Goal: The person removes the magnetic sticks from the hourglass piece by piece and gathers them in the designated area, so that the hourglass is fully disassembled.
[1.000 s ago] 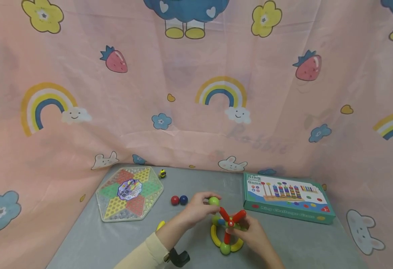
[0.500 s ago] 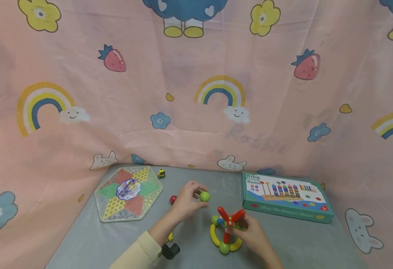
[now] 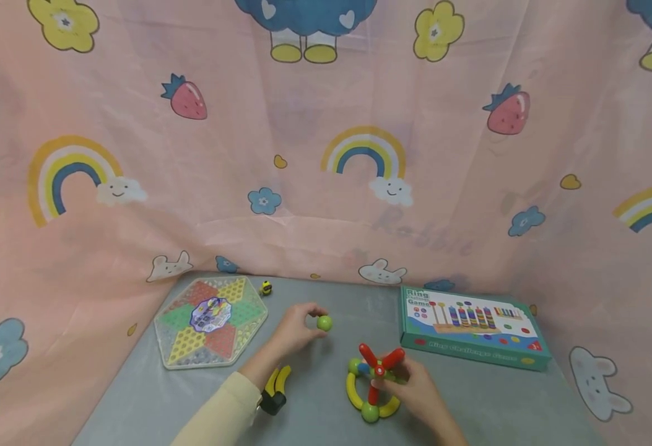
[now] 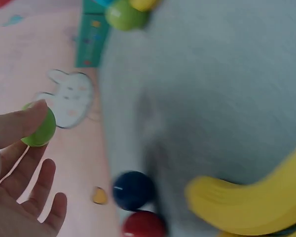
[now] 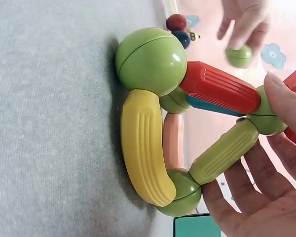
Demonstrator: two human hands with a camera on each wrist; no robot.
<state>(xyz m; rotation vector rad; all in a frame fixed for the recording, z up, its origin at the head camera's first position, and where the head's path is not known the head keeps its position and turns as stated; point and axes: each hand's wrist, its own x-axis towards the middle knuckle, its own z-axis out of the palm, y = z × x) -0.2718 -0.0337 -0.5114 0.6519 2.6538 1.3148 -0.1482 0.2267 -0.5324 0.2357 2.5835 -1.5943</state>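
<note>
My left hand (image 3: pixel 295 328) pinches a green ball (image 3: pixel 324 323) between thumb and fingertips, held above the table and apart from everything else. A ball-and-stick construction toy (image 3: pixel 370 412) stands to its right. It has a base of curved yellow rods and green balls, with red rods rising on top. Around its upper green ball (image 5: pixel 267 118), the thumb and fingers of my right hand (image 3: pixel 417 387) keep their grip. In the left wrist view a blue ball (image 4: pixel 133 190) and a red ball (image 4: pixel 144 226) lie side by side; my left hand hides them in the head view.
Loose curved yellow rods (image 3: pixel 283 379) lie beneath my left wrist. A hexagonal board (image 3: pixel 172 359) is at the left, with a small bee figure (image 3: pixel 266 288) by its corner. A green ring game box (image 3: pixel 470 350) lies at the back right, before a pink curtain (image 3: pixel 303 235).
My left hand has moved left with the green ball, away from the top of the construction toy. My right hand and the toy have stayed in place.
</note>
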